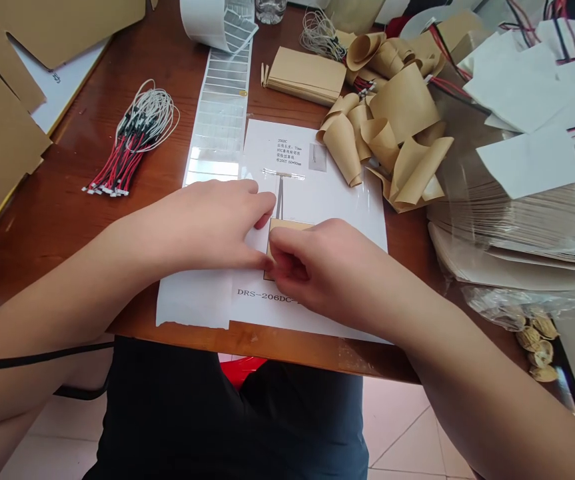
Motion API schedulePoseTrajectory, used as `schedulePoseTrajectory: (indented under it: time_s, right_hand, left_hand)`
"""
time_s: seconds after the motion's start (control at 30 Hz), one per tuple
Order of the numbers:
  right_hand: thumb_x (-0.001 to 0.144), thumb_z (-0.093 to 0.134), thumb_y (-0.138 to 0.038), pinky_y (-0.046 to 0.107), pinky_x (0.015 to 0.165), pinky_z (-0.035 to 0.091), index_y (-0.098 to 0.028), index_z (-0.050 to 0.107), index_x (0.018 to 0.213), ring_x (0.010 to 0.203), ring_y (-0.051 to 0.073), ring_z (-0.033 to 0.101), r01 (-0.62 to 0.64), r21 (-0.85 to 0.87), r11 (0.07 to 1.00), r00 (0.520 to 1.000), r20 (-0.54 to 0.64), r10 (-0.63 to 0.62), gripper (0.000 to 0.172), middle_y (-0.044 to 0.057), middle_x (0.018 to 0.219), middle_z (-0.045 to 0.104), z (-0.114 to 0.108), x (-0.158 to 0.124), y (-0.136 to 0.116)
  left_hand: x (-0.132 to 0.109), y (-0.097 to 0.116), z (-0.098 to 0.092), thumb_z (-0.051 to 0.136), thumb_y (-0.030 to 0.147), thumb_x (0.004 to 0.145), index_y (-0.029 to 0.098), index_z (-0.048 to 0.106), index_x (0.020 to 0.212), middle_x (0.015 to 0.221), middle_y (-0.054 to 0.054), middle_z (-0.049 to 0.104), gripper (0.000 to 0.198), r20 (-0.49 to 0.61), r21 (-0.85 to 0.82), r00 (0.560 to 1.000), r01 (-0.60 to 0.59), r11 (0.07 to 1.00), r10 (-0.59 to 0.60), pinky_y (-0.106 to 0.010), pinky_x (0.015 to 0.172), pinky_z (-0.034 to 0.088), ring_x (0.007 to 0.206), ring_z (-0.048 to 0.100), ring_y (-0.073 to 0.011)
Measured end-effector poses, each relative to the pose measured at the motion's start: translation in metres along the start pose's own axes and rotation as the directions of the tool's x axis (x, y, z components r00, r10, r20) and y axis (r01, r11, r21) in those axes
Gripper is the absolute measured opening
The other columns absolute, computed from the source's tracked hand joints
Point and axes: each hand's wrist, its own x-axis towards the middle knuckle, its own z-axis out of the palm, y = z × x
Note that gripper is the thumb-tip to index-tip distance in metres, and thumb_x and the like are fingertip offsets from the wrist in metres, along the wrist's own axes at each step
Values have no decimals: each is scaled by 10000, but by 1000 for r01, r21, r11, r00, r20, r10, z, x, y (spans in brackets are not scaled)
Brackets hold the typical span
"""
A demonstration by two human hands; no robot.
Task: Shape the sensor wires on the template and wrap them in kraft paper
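Note:
A small brown paper rectangle [291,224] lies on a white printed sheet [352,267], partly covered by my right hand [324,263]. That hand is closed, its fingers curled and pressed together on the paper piece; whatever is between them is hidden. My left hand [224,223] reaches in from the left, with thumb and forefinger apart and the thumb tip at the rectangle's left edge. Two dark strips [280,197] run up from the rectangle to a taped crosspiece on the sheet. Under my left forearm passes a strip of clear labels [214,127].
Bundled red, black and white wires [140,137] lie left. The label roll [204,25] stands behind. A brown card stack [307,73], curled brown papers [397,107] and a tall stack of white sheets [517,233] crowd the right. Cardboard [7,133] stands at far left.

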Motion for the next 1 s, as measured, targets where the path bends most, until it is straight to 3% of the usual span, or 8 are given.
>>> schedulePoseTrajectory:
  time_s: [0.5, 0.83, 1.0]
  right_hand:
    - [807, 592, -146, 281, 545, 250, -239, 378, 718, 557, 126, 403, 10, 0, 1000, 1000, 20, -10, 249, -38, 631, 511, 1, 1, 2]
    - [800, 583, -124, 280, 555, 261, -235, 406, 730, 575, 128, 440, 8, 14, 1000, 999, 48, -9, 220, -28, 658, 550, -1, 2, 1]
    - [805, 570, -124, 277, 559, 280, -235, 423, 744, 586, 138, 457, -43, 6, 999, 997, 65, 42, 194, -22, 655, 557, -3, 2, 1]
  left_hand:
    - [1, -3, 1, 550, 573, 843, 226, 648, 1056, 1060, -80, 667, 418, -2, -33, 1000, -22, 999, 22, -359, 775, 452, 934, 646, -266]
    - [2, -3, 1, 539, 581, 838, 224, 621, 1009, 1058, -81, 666, 404, -5, -28, 1000, -29, 999, 29, -350, 707, 417, 919, 641, -257]
    - [2, -5, 2, 536, 587, 843, 224, 629, 997, 1063, -81, 670, 406, -16, -39, 999, -35, 999, 35, -353, 735, 428, 924, 642, -258]
